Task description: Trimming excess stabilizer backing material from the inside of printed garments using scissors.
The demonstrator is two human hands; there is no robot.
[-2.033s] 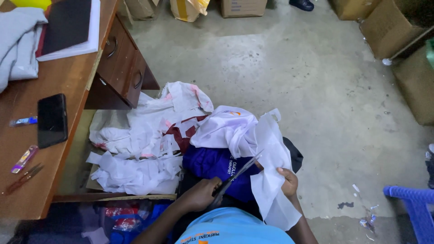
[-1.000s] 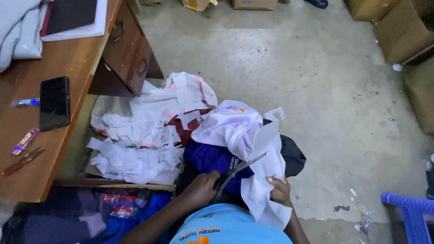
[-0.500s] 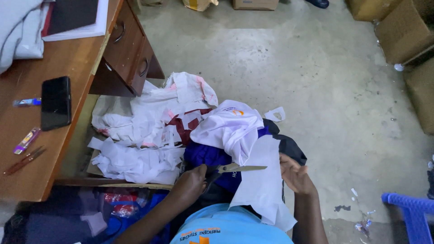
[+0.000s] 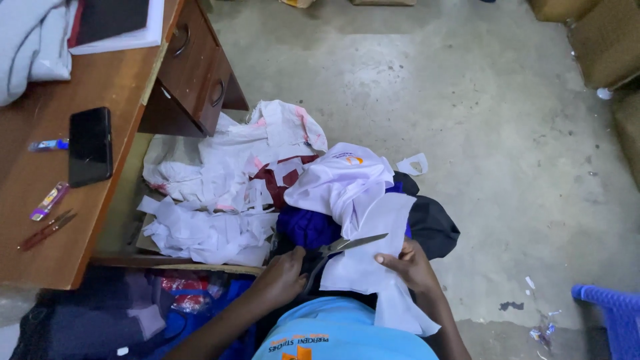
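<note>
One white cloth piece [image 4: 373, 267], thin and floppy, hangs over the lap. Shiny metal scissors [image 4: 340, 248] touch its edge. The left hand [image 4: 283, 273] is curled tight round the scissor handles. The right hand [image 4: 410, 267] pinches the cloth. White scraps [image 4: 213, 200] lie piled beside a brown wooden desk [image 4: 40, 227].

A desk [image 4: 100, 87] stands at left with a phone [image 4: 90, 145] on it; scraps [image 4: 213, 200] are heaped on the floor [image 4: 467, 133] beside it, and a chair [image 4: 610, 317] sits far right.
</note>
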